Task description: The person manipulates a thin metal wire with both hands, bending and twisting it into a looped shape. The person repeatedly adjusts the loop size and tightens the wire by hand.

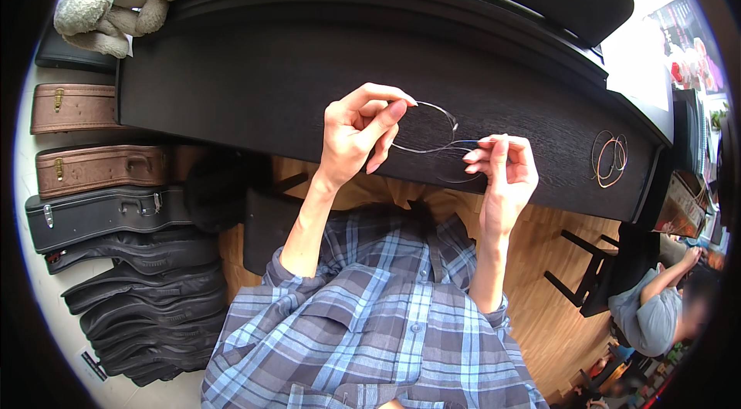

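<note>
Over a dark wood-grained surface (255, 77), I hold a thin silvery instrument string (444, 110) between my two hands. Its wire curves in a loop, with a small bright bit at the far right of the curve. My left hand (356, 131) pinches the wire between thumb and forefinger. At the loop's right side, my right hand (505, 174) is closed on the string with thumb and fingers, where a bluish length of it shows. The exact ends of the string are too fine to make out.
Coiled copper-coloured and dark strings (610, 160) lie at the surface's right end. A plush toy (123, 4) sits far left. Brown instrument cases (100, 171), a black case (108, 216) and several black soft bags (150, 309) line the left. A person (652, 316) and a dark stool (590, 270) are at right.
</note>
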Demonstrator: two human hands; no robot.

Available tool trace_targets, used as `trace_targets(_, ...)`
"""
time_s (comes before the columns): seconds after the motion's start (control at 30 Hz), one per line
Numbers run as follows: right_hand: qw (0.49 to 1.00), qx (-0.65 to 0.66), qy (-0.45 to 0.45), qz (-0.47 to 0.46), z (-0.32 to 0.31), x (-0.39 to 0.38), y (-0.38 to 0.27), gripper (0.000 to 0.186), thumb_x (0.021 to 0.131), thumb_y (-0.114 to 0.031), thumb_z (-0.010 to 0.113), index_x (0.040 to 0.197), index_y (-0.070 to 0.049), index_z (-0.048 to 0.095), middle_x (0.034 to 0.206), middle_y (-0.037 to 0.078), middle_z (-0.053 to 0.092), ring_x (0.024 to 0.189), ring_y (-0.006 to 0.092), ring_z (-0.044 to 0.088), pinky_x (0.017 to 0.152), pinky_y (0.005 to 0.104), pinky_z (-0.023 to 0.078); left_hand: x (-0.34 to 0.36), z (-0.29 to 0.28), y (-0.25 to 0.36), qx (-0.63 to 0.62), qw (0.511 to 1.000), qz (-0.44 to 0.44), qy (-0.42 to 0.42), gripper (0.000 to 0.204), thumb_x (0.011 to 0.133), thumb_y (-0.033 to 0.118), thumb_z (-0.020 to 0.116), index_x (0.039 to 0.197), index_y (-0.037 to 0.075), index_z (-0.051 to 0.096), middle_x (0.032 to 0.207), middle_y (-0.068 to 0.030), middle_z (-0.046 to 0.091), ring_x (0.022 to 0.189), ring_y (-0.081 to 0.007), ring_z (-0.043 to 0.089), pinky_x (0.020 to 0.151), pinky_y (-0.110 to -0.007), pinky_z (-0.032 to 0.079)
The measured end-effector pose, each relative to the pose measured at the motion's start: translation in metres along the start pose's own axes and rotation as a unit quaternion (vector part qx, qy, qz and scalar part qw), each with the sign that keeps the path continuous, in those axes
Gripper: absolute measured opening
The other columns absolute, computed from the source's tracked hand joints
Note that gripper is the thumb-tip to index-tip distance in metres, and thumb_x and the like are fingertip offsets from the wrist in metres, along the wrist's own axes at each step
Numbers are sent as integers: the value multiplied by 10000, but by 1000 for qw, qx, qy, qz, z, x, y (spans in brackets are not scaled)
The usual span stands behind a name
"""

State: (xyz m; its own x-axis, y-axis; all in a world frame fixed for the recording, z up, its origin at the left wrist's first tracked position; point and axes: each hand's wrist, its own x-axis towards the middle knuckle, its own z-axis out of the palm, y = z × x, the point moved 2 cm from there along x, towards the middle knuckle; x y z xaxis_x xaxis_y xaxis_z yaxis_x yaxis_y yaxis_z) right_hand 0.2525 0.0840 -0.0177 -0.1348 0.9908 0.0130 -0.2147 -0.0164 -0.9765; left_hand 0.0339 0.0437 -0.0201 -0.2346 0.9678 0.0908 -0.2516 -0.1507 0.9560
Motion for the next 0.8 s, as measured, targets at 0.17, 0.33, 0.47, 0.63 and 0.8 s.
trace_targets(0.17,997,-60,56,-4,-7,3,-2,156,1036,-136,610,1001,16,609,904,129,695,781,202,734,719,312,620,1,1,1,1,1000,-4,8,127,1025,109,625,1092,23,689,543,5,530,363,-34,445,330,-211,300)
trace_targets(0.33,999,-47,3,-6,3,5,-5,101,1013,-78,635,1032,18,660,887,108,715,788,182,732,779,311,611,1,2,2,16,1000,-22,7,129,1023,113,631,1091,23,694,551,6,539,369,-29,442,333,-212,302)
trace_targets(0.47,996,-77,-41,25,13,12,-7,115,999,-73,658,1070,17,663,897,106,719,801,168,730,778,295,604,1,5,1,37,999,-28,12,124,1018,113,639,1079,26,704,557,6,556,375,-24,448,338,-209,302)
trace_targets(0.63,996,-47,-65,30,25,14,-13,293,995,-52,649,1268,4,561,1122,150,676,996,200,710,882,302,575,2,12,0,135,990,-22,36,123,1015,91,637,1091,16,697,550,10,542,373,-16,425,331,-211,281)
trace_targets(0.8,948,-290,-10,-133,25,0,-24,377,869,-111,804,1184,-34,613,1258,149,561,1033,214,624,868,320,520,4,16,-1,190,980,7,51,122,1008,90,647,1079,10,706,549,10,552,379,-10,438,339,-220,271)
